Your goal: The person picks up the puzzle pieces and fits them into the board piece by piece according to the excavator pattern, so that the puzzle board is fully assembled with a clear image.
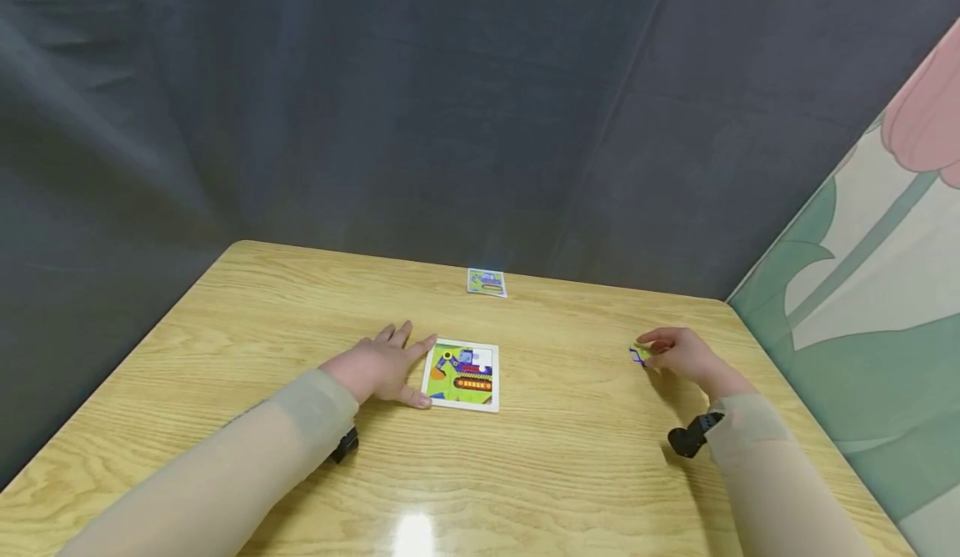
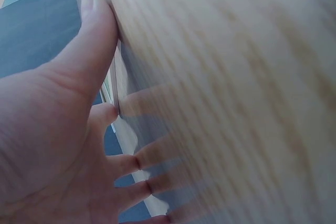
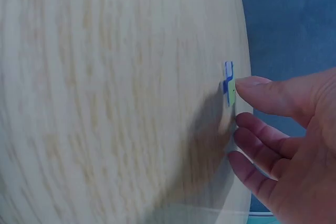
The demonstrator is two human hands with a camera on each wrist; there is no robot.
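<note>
A square jigsaw puzzle (image 1: 495, 378) with a white border lies on the table, showing a purple excavator on green. A white gap shows at its upper right. My left hand (image 1: 384, 367) lies palm down with fingers spread, its thumb and forefinger touching the puzzle's left edge. In the left wrist view, those straight fingers (image 2: 123, 165) meet the tabletop. Far to the right, my right hand (image 1: 678, 358) pinches a small green, purple and white puzzle piece (image 1: 638, 355). The thumb (image 3: 254, 92) is against the piece in the right wrist view; the forefinger is mostly hidden there.
A small picture card (image 1: 487, 283) of a similar excavator lies near the back edge of the wooden table (image 1: 562, 474). Behind the table hangs a dark curtain (image 1: 450, 107). A flower-patterned cloth (image 1: 862, 290) runs along the right side.
</note>
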